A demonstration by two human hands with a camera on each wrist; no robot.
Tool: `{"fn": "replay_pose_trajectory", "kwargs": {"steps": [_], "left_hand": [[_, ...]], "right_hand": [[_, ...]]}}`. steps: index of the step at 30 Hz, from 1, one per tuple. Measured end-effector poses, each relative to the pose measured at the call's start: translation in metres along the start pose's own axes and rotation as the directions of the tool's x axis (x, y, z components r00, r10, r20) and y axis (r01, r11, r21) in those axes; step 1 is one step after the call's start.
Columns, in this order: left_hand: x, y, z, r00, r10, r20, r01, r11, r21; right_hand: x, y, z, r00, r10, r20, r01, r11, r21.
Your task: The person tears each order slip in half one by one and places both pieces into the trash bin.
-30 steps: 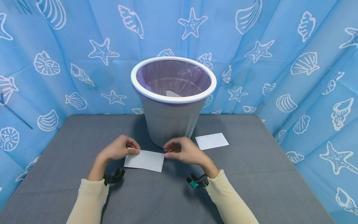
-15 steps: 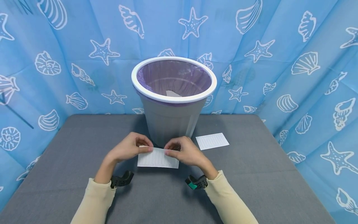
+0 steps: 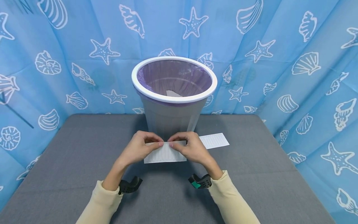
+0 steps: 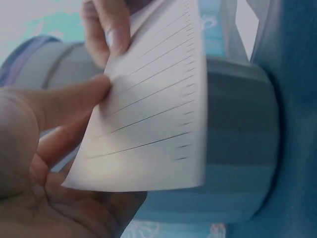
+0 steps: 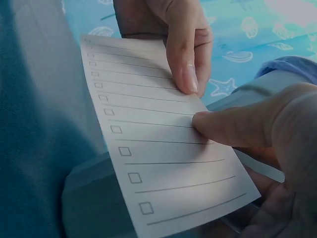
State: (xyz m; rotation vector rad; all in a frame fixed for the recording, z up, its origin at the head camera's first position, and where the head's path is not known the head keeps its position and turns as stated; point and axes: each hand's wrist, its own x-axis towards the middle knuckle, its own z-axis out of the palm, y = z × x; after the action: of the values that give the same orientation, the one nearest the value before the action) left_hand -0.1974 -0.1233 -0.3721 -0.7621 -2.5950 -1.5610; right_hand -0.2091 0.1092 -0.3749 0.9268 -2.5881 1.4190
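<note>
A white checklist sheet (image 3: 165, 155), printed with ruled lines and small boxes, is held up in front of the bin. My left hand (image 3: 140, 147) pinches its top edge near the middle, thumb on the printed face. Close beside it, my right hand (image 3: 192, 147) pinches the same edge, the two thumbs nearly meeting. In the right wrist view the sheet (image 5: 143, 129) looks whole, slightly bowed, with a column of boxes along one side. The fingers behind the paper are partly hidden.
A grey trash bin (image 3: 173, 115) with a white rim and purple liner stands at the table's back. White paper (image 3: 172, 93) lies inside it. Another lined sheet (image 3: 214, 141) lies on the grey table (image 3: 251, 174), right of the bin. A blue seashell curtain (image 3: 106, 77) hangs behind.
The left hand has moved right along with the sheet, toward the right hand. The right hand now pinches further in, and the sheet has risen slightly.
</note>
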Motion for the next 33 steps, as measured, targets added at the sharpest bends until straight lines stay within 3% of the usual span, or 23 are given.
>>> {"fn": "replay_pose_trajectory", "kwargs": {"steps": [9, 19, 33], "left_hand": [[0.000, 0.016, 0.011, 0.996, 0.007, -0.094, -0.002, 0.998, 0.057], [-0.001, 0.021, 0.016, 0.993, 0.017, -0.116, -0.010, 0.998, 0.061], [0.004, 0.043, 0.012, 0.978, 0.086, -0.190, -0.073, 0.994, 0.078]], "right_hand": [[-0.001, -0.007, -0.001, 0.998, -0.026, -0.059, 0.027, 0.999, 0.019], [-0.001, -0.011, -0.003, 0.993, -0.056, -0.100, 0.059, 0.998, 0.026], [0.000, -0.033, -0.022, 0.989, -0.071, -0.130, 0.081, 0.994, 0.074]]}}
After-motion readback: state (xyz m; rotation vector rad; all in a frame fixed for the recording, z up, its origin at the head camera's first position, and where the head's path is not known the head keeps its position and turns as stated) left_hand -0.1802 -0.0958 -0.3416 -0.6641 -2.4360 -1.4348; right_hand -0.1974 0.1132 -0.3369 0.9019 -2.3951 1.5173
